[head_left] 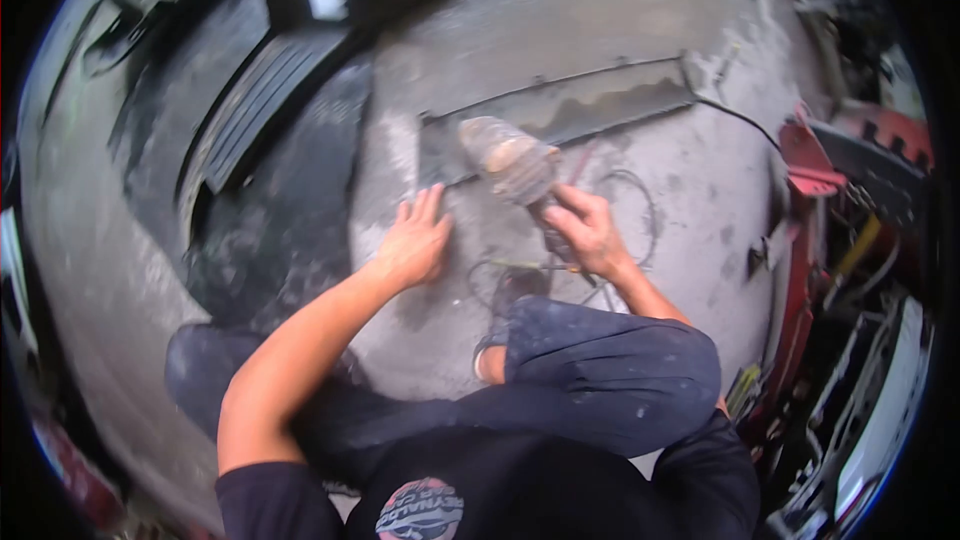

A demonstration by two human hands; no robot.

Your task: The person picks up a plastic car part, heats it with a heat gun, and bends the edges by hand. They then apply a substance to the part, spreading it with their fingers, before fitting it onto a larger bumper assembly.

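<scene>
A dusty tool with a wide, worn head is raised over the floor, its handle in my right hand. The fingers of that hand are wrapped round the handle. My left hand is held out flat with its fingers apart, holding nothing, left of the tool. Beyond both hands lies a long, dark, flat panel with a ragged stain along it. The tool's head overlaps the panel's near edge in view. Thin cords curl on the floor beside and below my right hand.
A dark mat lies on the left with a ribbed panel on it. Red metal equipment stands along the right, with metal parts below. A black cable runs from the long panel toward the red equipment. My bent legs are close below.
</scene>
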